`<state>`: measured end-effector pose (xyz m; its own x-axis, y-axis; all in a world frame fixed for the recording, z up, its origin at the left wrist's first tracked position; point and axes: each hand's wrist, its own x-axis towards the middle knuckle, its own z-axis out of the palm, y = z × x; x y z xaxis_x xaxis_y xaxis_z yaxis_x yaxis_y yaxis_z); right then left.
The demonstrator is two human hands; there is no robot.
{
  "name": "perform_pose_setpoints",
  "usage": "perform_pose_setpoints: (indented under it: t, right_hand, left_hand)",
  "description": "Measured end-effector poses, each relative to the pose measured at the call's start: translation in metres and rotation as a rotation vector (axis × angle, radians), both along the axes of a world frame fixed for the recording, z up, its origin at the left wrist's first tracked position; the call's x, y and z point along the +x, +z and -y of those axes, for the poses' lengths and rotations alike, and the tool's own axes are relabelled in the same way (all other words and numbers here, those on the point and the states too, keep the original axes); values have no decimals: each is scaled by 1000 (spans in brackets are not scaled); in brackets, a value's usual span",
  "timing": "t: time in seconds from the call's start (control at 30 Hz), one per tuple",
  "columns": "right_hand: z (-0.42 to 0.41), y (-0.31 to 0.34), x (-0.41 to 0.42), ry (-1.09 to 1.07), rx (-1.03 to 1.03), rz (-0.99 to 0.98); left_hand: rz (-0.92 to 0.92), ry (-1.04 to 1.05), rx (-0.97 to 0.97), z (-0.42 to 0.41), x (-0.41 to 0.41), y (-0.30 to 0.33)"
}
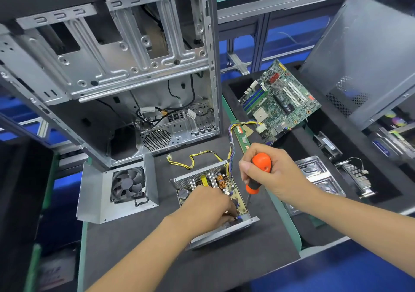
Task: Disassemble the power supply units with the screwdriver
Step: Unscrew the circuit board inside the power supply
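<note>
An opened power supply unit (202, 179) lies on the black mat, its circuit board and components exposed. My left hand (208, 204) reaches down into it, fingers curled among the parts at the near right corner. My right hand (269, 175) grips an orange-and-black screwdriver (258, 172) upright, with the tip down at the board's right edge. The unit's removed cover with its fan (126, 183) sits to the left. Yellow and black cables (193, 158) trail from the unit's far side.
An empty computer case (112, 67) stands behind the unit. A green motherboard (280, 101) rests in a black tray on the right, beside a grey side panel (363, 51). A metal tray (318, 175) and a heatsink (357, 177) lie further right.
</note>
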<state>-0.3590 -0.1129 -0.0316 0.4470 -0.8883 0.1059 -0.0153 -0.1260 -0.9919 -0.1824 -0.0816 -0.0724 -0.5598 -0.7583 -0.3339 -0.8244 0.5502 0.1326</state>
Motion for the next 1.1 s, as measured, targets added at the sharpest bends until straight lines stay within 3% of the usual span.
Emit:
perform_pose_setpoints:
  t: [0.57,0.8,0.9,1.0,1.1]
  right_hand:
    - [-3,-1,1,22,-14,-36]
    - [-2,0,2,45,1,-54]
    - [-4,7,3,96,-186,-255]
    - [-3,18,1,88,-562,-699]
    - [1,36,1,135,-517,-934]
  left_hand:
    - [-13,-3,1,-1,0,1]
    - [-107,23,-25,-1,2,-7]
    - [-242,146,60,-1,0,-2]
    - [-588,363,196,5,-3,-3]
    - [-874,445,382,5,-6,-3]
